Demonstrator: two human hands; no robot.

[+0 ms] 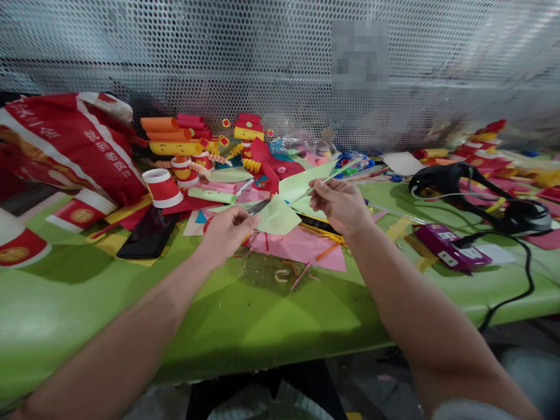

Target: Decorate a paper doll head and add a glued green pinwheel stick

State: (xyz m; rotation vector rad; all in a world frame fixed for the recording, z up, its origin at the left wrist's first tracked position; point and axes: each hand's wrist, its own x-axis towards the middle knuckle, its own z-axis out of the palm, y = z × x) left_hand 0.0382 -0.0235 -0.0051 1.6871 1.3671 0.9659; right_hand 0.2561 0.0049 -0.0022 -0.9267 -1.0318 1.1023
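My left hand (230, 233) is closed, thumb and fingers pinched at the left edge of a pale green sheet of paper (277, 219). Dark pointed blades, like those of scissors (259, 205), stick out just beyond its fingers; whether the hand grips them too I cannot tell. My right hand (339, 201) pinches a thin pale green paper strip (343, 171) that slants from the sheet up to the right. Another light green piece (304, 181) stands behind, between the hands. Below them lie pink paper (301, 251) and a yellow-and-black tool (321, 226), partly covered.
Red-and-white paper cups (163, 188), a black phone (149, 233) and a red snack bag (83, 146) are on the left. Paper-cup figures (249, 134) stand at the back. On the right are a purple box (452, 248) with a cable and a black headset-like device (464, 186). Paper scraps (301, 277) lie in front.
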